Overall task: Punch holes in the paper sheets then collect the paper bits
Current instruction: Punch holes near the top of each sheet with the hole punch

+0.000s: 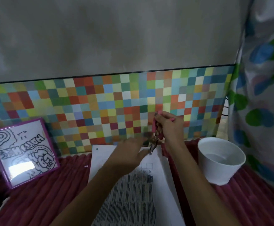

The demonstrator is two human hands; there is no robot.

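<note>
A printed paper sheet (131, 185) lies on the dark red cloth, with one punched hole near its far left corner. My right hand (169, 126) grips a pink-handled hole punch (155, 141), its metal jaws pointing down at the sheet's far right edge. My left hand (129, 152) rests on the far edge of the sheet right beside the jaws, fingers pressing or pinching the paper; blur hides the exact contact. A tiny pale paper bit (86, 166) lies on the cloth left of the sheet.
A white bowl (221, 162) stands on the cloth to the right of the sheet. A purple-framed drawing (23, 150) leans at the left. A checkered colourful panel (100, 108) backs the work area. A patterned curtain (263, 95) hangs at the right.
</note>
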